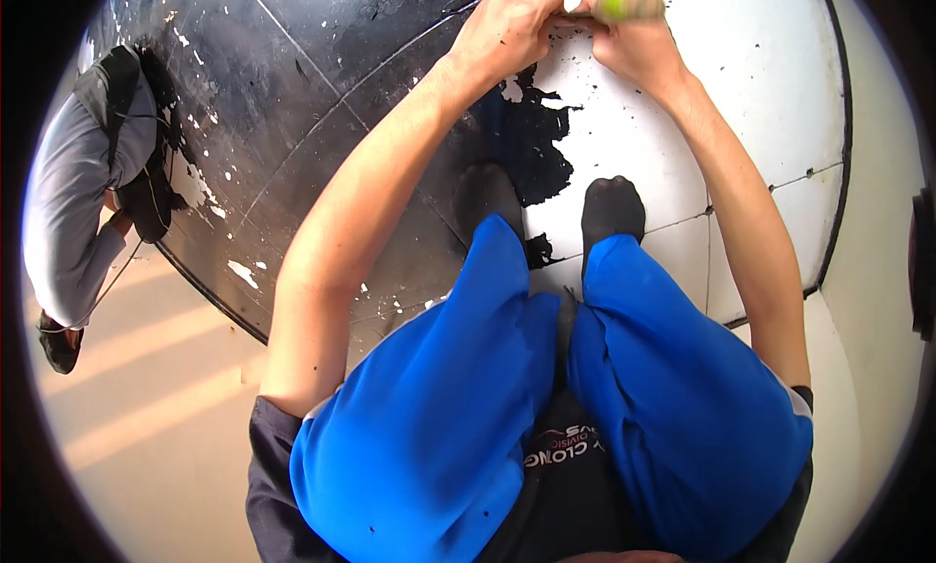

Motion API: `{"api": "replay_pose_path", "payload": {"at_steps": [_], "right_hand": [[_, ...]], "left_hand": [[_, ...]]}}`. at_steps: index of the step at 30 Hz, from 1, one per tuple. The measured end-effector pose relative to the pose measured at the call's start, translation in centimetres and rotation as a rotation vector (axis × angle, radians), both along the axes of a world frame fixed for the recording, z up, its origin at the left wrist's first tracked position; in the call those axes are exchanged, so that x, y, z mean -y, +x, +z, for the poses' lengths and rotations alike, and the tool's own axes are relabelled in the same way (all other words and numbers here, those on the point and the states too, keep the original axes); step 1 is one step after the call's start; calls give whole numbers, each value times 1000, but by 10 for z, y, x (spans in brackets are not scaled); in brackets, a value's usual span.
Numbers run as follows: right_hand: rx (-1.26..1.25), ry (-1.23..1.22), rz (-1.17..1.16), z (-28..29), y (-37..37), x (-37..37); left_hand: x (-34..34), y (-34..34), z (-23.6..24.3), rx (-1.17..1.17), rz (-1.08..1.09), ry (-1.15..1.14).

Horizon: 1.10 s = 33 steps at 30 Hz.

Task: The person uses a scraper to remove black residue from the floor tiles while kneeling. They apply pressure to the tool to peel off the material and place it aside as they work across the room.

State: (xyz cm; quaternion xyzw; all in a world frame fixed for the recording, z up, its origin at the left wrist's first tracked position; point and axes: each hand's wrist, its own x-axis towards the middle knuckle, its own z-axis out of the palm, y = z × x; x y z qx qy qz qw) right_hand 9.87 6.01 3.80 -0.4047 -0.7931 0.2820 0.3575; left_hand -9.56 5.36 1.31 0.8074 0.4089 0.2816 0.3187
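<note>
Both my hands reach far forward over a round tiled surface (780, 110), white on the right and covered on the left by a black coating (283, 95). In my closed right hand (639, 44) is a tool with a yellow-green handle (618, 4), blurred by motion; its exact kind does not show. A thin dark part of it runs left to the fingers of my left hand (507, 32), which are closed around its end. Below the hands, the coating ends in a ragged black edge (541, 154), with small flakes scattered on the white.
My socked feet (614, 212) stand on the surface, either side of the ragged edge. At the far left is another person's leg in grey trousers (68, 212), with a dark cable near it. Beige floor (175, 388) lies beyond the dark rim. A dark object (921, 261) shows at the right.
</note>
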Motion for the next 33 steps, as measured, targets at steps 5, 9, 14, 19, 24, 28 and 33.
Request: {"api": "replay_pose_path", "payload": {"at_steps": [5,9,14,19,24,28,33], "right_hand": [[-176,-163,-22,-15,-2,-23],[177,-29,-24,-18,15,18],[-87,-13,-54,-8,0,-13],[15,-214,-30,-12,11,28],[160,-79,-28,-14,19,94],[67,-208,-112,-3,24,135],[74,-296,-100,5,30,154]], "left_hand": [[-34,4,-7,-72,27,150],[4,7,0,-35,7,134],[-20,11,14,28,27,96],[13,2,-2,-81,-17,117],[80,4,2,-80,-5,58],[114,12,7,-40,-17,18],[133,16,12,-10,-56,-10]]}}
